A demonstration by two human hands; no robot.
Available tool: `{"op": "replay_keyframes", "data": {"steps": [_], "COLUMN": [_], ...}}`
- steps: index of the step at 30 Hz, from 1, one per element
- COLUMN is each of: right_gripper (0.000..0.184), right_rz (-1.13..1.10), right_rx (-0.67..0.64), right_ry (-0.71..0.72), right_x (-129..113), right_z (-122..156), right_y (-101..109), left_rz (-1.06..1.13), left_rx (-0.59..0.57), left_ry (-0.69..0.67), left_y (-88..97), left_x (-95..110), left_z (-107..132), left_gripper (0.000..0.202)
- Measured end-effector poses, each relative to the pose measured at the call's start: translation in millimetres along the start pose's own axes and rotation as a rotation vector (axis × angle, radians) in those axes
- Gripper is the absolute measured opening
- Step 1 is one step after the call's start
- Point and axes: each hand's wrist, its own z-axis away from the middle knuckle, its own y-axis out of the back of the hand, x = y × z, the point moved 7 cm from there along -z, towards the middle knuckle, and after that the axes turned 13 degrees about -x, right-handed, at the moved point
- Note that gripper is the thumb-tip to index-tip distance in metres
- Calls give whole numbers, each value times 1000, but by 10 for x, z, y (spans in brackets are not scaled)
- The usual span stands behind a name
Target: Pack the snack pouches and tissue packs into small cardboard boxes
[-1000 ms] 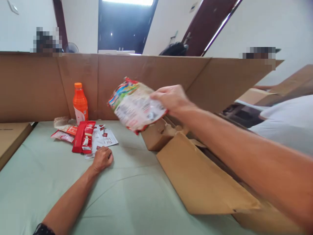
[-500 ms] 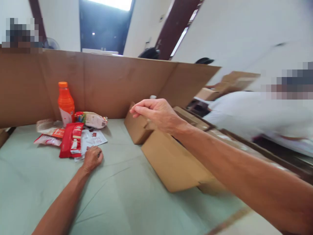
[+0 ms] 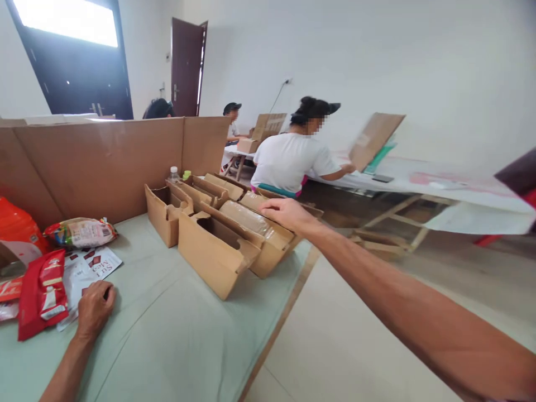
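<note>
Stretched out over the cardboard boxes, my right hand [image 3: 288, 213] hangs above a tape-covered box [image 3: 247, 219] at the right of the group. Its fingers are loosely bent and nothing shows in them; whether they touch the box I cannot tell. My left hand [image 3: 96, 310] rests curled in a loose fist on the table at the left, fingertips hidden. It lies against the white printed packets [image 3: 103, 263], beside a red pouch [image 3: 44, 296]. Behind these are a colourful snack bag [image 3: 81, 232] and an orange bottle [image 3: 20, 226], cut by the frame's edge.
Open cardboard boxes [image 3: 213, 254] stand at the right side of the green table [image 3: 167, 335]. A cardboard screen [image 3: 125, 162] runs along the back, with a clear bottle [image 3: 173, 174] near it. Beyond, a person in white [image 3: 288, 162] holds a cardboard piece [image 3: 377, 139] at another table.
The view has swung right, bringing the boxes and other workers into fuller sight. My right hand has moved right, over the boxes. My left hand stays by the packets.
</note>
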Motion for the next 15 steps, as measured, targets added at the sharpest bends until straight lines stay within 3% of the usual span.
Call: {"op": "replay_keyframes", "data": {"steps": [4,7,10,15], "right_gripper": [18,25,32,28], "right_rz": [-10,-37,115,352], "right_rx": [-31,-181,-311,-285], "right_ry": [1,34,62,30], "right_x": [137,111,65,134], "right_z": [67,154,189,-4], "right_y": [-33,-178,-327,-383], "left_rz": [-37,-48,-49,-47], "left_rx": [1,-3,-4,0], "left_ry": [5,9,14,19], "left_y": [44,61,69,78], "left_x": [14,13,15,26], "left_z": [-28,-44,-55,-61], "left_gripper": [31,32,32,33]}}
